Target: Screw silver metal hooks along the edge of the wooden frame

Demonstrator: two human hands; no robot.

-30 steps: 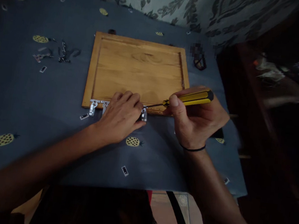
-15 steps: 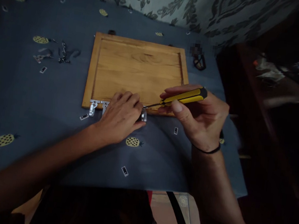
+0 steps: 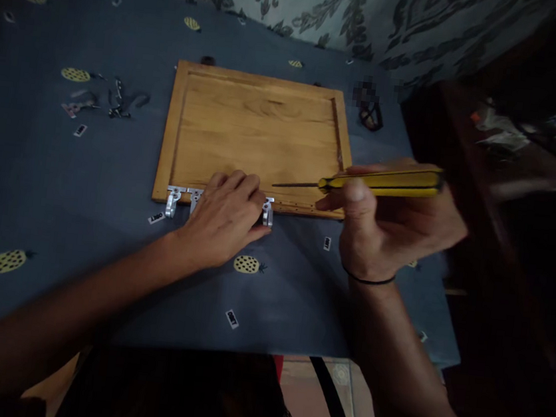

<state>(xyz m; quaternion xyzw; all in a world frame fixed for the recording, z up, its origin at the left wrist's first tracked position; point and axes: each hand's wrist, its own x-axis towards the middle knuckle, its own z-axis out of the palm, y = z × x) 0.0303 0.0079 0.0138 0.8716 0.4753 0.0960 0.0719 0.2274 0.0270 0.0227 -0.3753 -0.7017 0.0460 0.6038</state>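
Note:
A framed wooden panel (image 3: 261,133) lies flat on the cloth, with silver metal hooks (image 3: 172,202) in a row along its near edge. My left hand (image 3: 224,219) is curled over that edge, fingers on top and thumb at the front beside the rightmost hook (image 3: 268,214), covering the middle of the row. In my right hand (image 3: 382,220) is a yellow-and-black screwdriver (image 3: 381,181). Its shaft points left above the panel, with the tip apart from the hooks. Small dark holes show in the near rail, right of the hooks.
Several loose metal pieces (image 3: 119,107) lie on the blue tablecloth (image 3: 119,237) left of the panel. A small dark object (image 3: 370,115) sits beyond the panel's right corner. Patterned fabric (image 3: 281,1) rises behind. A dark wooden surface with clutter (image 3: 502,130) stands at the right.
My right hand has drawn the screwdriver back to the right, lifting its tip away from the rightmost hook. The handle lies more level. My left hand and the panel have stayed in place.

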